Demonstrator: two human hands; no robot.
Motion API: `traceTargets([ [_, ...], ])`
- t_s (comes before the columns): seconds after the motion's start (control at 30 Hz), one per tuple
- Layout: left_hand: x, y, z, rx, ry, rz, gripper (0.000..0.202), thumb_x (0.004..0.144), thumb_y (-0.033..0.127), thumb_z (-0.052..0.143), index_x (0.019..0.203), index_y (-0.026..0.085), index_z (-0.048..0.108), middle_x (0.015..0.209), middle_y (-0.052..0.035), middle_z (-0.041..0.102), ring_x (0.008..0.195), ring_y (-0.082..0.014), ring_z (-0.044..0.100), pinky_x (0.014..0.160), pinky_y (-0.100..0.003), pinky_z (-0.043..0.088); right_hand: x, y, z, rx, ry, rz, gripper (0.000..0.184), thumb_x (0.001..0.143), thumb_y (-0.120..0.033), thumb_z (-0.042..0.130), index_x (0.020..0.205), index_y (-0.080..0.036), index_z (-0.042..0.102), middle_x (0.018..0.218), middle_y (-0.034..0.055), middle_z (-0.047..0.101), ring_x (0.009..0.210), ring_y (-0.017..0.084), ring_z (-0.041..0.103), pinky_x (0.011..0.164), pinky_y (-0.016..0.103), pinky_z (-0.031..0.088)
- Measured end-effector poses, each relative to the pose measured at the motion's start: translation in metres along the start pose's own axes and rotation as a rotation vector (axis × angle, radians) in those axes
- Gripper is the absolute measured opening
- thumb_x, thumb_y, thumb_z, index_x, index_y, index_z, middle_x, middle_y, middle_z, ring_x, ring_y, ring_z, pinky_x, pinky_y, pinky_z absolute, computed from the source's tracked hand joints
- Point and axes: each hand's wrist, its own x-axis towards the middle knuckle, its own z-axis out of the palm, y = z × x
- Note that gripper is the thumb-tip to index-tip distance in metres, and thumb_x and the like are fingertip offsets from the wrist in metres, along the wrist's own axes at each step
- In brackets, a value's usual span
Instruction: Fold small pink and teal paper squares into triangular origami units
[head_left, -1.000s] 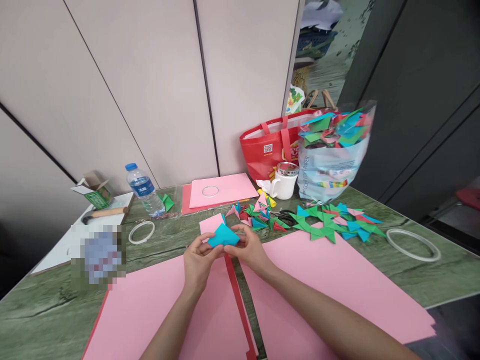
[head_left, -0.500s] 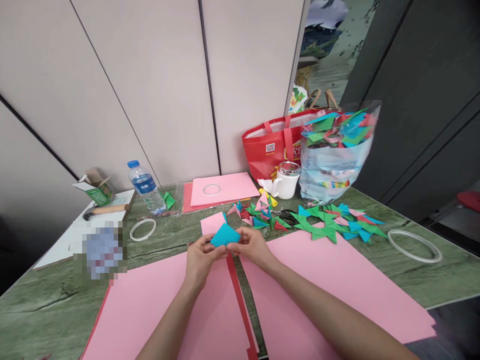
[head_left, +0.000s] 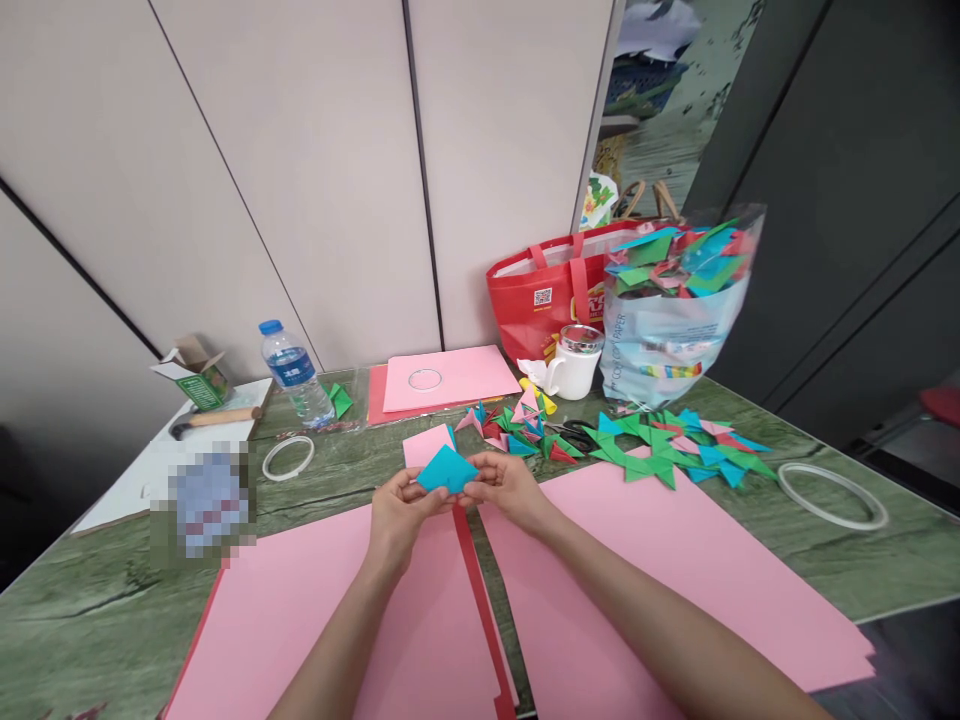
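Note:
A small folded blue sheet of paper (head_left: 448, 470) is held up between both hands, one corner pointing away from me. My left hand (head_left: 397, 510) pinches its left corner and lower edge, thumb in front. On its right corner, my right hand (head_left: 504, 490) is closed with thumb and fingers. Just behind the blue paper lies a small stack of pink paper squares (head_left: 427, 445) with a blue edge showing. Below my hands and forearms are large pink sheets (head_left: 300, 600) on the left and another pink pile (head_left: 660, 570) on the right.
Folded green star-like rings (head_left: 645, 455) and loose paper pieces (head_left: 525, 425) lie beyond my right hand, near black scissors (head_left: 577, 432). A white mug (head_left: 576, 368), red bag (head_left: 536, 310) and filled plastic bag (head_left: 660, 340) stand behind. A water bottle (head_left: 294, 375) and hammer (head_left: 217, 418) are left.
The blue paper has shifted very slightly left within the hands and tilted a little. Both hands keep their hold; the whole view has moved slightly.

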Motion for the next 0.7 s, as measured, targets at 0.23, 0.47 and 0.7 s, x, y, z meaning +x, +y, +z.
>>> traceTargets([
  [0.23, 0.0016, -0.0005, -0.0013, 0.085, -0.014, 0.013, 0.030, 0.055, 0.025, 0.074, 0.080, 0.012, 0.062, 0.068, -0.0042, 0.070, 0.063, -0.0186, 0.066, 0.065, -0.032, 0.054, -0.0004, 0.0002, 0.0041, -0.119, 0.027, -0.118, 0.031, 0.062, -0.030, 0.069, 0.088, -0.017, 0.059, 0.083, 0.0023, 0.064, 0.070, 0.015, 0.062, 0.065, 0.029, 0.054],
  [0.47, -0.0009, 0.0033, 0.0015, 0.200, -0.066, 0.023, 0.019, 0.057, 0.026, 0.071, 0.069, 0.014, 0.063, 0.053, -0.0017, 0.065, 0.051, -0.0168, 0.062, 0.049, -0.026, 0.051, -0.0042, -0.0036, 0.0035, -0.116, 0.054, -0.018, 0.027, 0.066, -0.039, 0.065, 0.076, -0.014, 0.059, 0.065, -0.0003, 0.061, 0.049, 0.011, 0.060, 0.040, 0.019, 0.047],
  [0.7, 0.0001, -0.0011, 0.0008, 0.297, 0.012, 0.196, 0.022, 0.060, 0.025, 0.068, 0.080, 0.016, 0.068, 0.057, 0.0007, 0.064, 0.049, -0.0139, 0.060, 0.049, -0.024, 0.050, -0.0030, -0.0049, 0.0058, -0.036, 0.111, -0.066, 0.028, 0.065, -0.042, 0.066, 0.073, -0.015, 0.063, 0.066, 0.0021, 0.064, 0.062, 0.016, 0.063, 0.066, 0.033, 0.054],
])
